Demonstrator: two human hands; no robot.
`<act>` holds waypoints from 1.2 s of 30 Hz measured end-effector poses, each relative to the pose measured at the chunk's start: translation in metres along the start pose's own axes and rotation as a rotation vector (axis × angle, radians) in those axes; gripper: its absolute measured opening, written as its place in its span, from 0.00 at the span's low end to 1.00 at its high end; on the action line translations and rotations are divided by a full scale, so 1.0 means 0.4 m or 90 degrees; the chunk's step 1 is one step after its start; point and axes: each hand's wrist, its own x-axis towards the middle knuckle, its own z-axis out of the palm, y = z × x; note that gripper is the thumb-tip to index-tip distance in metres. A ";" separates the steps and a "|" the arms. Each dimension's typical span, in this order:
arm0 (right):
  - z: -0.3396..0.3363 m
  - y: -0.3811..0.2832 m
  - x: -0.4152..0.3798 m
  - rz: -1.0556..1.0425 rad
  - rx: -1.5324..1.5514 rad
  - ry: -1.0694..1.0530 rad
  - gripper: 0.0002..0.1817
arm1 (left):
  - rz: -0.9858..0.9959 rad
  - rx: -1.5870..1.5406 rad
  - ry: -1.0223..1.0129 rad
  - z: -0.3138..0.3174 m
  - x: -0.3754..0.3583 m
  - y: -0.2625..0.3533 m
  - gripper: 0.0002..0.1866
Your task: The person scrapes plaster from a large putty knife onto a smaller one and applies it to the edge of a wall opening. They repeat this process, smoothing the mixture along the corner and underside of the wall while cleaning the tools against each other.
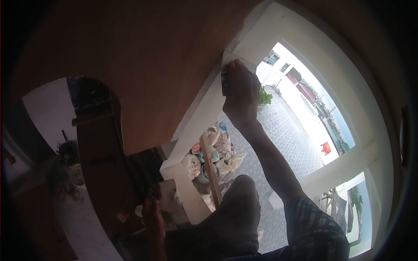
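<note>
The right hand [241, 93] is clamped on a dark sanding block [226, 80], pressing it flat against the white door frame [204, 104] where that meets the brown wall [143, 65]. Its fingers hide most of the block. Below the frame, the left hand [152, 215] sits in shadow; its grip cannot be told. Plastic bags [217, 152] lie at the frame's foot.

Brown wall [143, 56], white pillar [196, 117], sunlit courtyard [296, 130]
</note>
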 end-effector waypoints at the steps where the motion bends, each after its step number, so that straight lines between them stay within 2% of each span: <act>1: -0.017 -0.009 -0.003 -0.010 -0.003 0.003 0.22 | 0.000 0.000 0.012 0.003 -0.001 0.001 0.28; 4: -0.110 0.021 -0.015 -0.010 0.039 -0.144 0.37 | -0.003 -0.020 0.026 0.007 -0.005 0.023 0.29; 6: -0.163 0.054 0.075 -0.015 -0.013 -0.026 0.42 | 0.019 -0.007 0.045 -0.008 0.040 -0.047 0.29; 9: -0.190 0.108 0.202 0.005 -0.111 -0.004 0.45 | 0.008 -0.086 0.008 0.014 0.038 -0.014 0.29; 13: -0.129 0.188 0.271 -0.070 -0.157 0.062 0.43 | -0.014 -0.126 -0.043 0.041 0.027 0.063 0.29; 16: -0.093 0.214 0.281 -0.073 -0.214 0.076 0.41 | 0.024 -0.126 -0.018 0.054 0.038 0.052 0.29; 17: -0.084 0.210 0.281 -0.055 -0.175 0.075 0.39 | 0.022 -0.128 -0.017 0.052 0.036 0.057 0.29; 20: -0.077 0.223 0.279 -0.120 -0.194 0.074 0.36 | 0.019 -0.128 -0.025 0.047 0.038 0.070 0.30; 24: -0.064 0.182 0.237 -0.059 -0.112 0.005 0.28 | 0.026 -0.130 -0.054 0.040 0.043 0.077 0.31; 26: -0.021 0.164 0.169 -0.066 -0.109 0.041 0.26 | 0.028 -0.137 -0.061 0.041 0.045 0.078 0.32; 28: -0.017 0.101 0.115 -0.030 -0.114 -0.013 0.27 | 0.027 -0.138 -0.064 0.036 0.049 0.069 0.32; 31: 0.001 0.073 0.010 -0.065 -0.029 -0.022 0.33 | -0.083 -0.142 0.025 0.051 0.033 0.114 0.33; 32: -0.007 0.066 -0.010 -0.081 0.013 -0.022 0.34 | -0.049 -0.128 0.025 0.053 0.036 0.110 0.32; 34: -0.059 0.045 -0.055 -0.058 0.068 -0.136 0.32 | 0.020 -0.098 0.027 0.050 0.040 0.092 0.29; 36: -0.122 0.014 -0.081 -0.053 0.111 -0.259 0.31 | -0.005 -0.139 0.043 0.083 0.035 0.140 0.29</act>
